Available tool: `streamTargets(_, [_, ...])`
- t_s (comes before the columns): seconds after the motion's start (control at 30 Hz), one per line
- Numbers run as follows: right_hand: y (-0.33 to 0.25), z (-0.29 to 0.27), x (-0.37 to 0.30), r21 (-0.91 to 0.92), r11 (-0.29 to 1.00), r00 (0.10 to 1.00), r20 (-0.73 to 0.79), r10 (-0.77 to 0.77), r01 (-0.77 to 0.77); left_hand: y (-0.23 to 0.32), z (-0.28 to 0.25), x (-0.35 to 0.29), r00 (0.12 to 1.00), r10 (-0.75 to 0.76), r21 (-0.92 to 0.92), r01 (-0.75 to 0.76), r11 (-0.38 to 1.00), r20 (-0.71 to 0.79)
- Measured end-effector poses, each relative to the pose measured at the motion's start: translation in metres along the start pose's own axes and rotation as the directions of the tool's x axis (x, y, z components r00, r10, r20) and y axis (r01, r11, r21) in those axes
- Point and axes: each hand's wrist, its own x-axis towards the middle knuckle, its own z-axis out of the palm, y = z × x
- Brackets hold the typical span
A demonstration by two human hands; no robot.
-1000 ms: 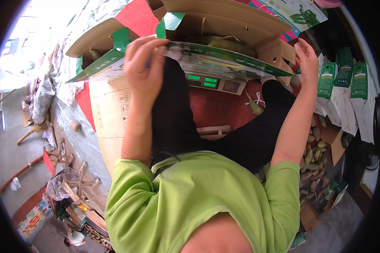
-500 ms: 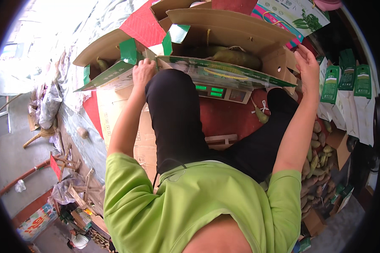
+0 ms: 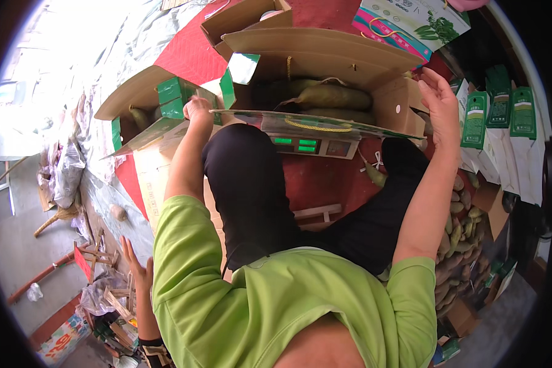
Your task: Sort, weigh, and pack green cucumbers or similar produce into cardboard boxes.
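Observation:
A long open cardboard box (image 3: pixel 325 42) rests over a digital scale (image 3: pixel 338 149) with lit green displays, in front of my knees. Inside it lie several long green-brown root vegetables (image 3: pixel 334 97), and a yellow cord handle (image 3: pixel 316 126) runs along its front panel. My left hand (image 3: pixel 197 110) is closed at the box's left front corner, where a smaller open box (image 3: pixel 135 86) with green flaps adjoins; what its fingers hold is hidden. My right hand (image 3: pixel 440 104) has its fingers spread beside the long box's right end, apparently holding nothing.
Green-and-white cartons (image 3: pixel 474 122) stand at the right, above a heap of root vegetables (image 3: pixel 460 245). A loose vegetable (image 3: pixel 375 176) lies by my right leg. Another person's hand (image 3: pixel 140 270) reaches up at lower left. A printed gift box (image 3: pixel 411 21) is at far right.
My left hand has moved slightly left and curled in. The long box's front panel has tipped outward, showing more vegetables. Another person's hand has appeared at lower left.

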Motion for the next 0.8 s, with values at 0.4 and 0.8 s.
streamTargets(0.4, [-0.003, 0.016, -0.001, 0.054, 0.997, 0.991, 0.118, -0.067, 0.061, -0.062, 0.135, -0.162, 0.988, 0.156, -0.197, -0.148, 0.969, 0.022])
streamTargets(0.8, [0.024, 0.000, 0.002, 0.021, 0.999, 0.990, 0.135, -0.029, 0.027, -0.082, 0.206, -0.403, 0.862, 0.121, 0.581, -0.429, 0.692, 0.492])
